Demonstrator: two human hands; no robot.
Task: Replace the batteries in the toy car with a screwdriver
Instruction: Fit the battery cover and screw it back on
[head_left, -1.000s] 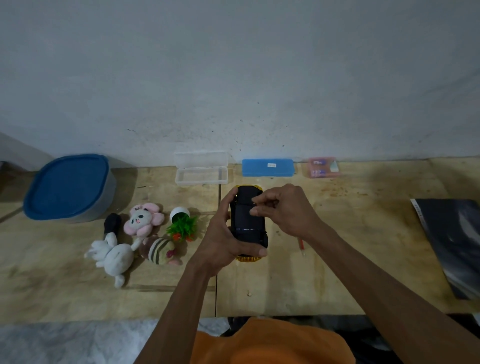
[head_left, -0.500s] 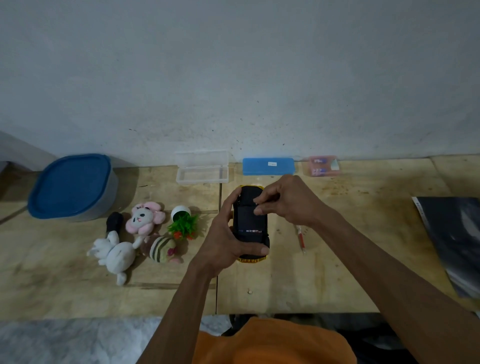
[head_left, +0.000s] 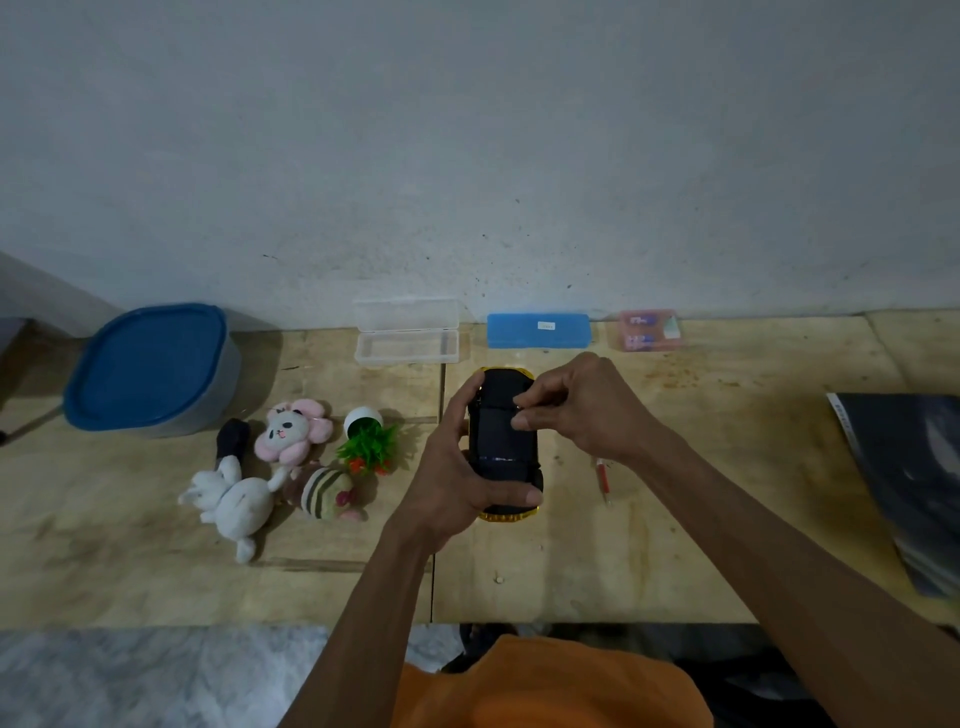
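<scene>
A yellow toy car (head_left: 506, 447) lies upside down above the wooden table, its black underside facing up. My left hand (head_left: 452, 483) grips it from the left and front, thumb across its near end. My right hand (head_left: 576, 405) rests on the car's far half, fingertips pinched together on the underside; whether they hold a small part is hidden. A red-handled screwdriver (head_left: 602, 478) lies on the table just right of the car, partly under my right wrist. A small pale screw-like speck (head_left: 498, 578) sits on the table nearer to me.
At the wall stand an open clear plastic case (head_left: 408, 338), a blue case (head_left: 537, 331) and a pink battery pack (head_left: 649, 331). A blue-lidded tub (head_left: 150, 369), plush toys (head_left: 270, 467) and a small fake plant (head_left: 366, 441) lie left. A dark booklet (head_left: 909, 483) lies right.
My right hand shifted slightly away from me along the car's underside, uncovering more of the screwdriver. The left hand kept its grip on the car.
</scene>
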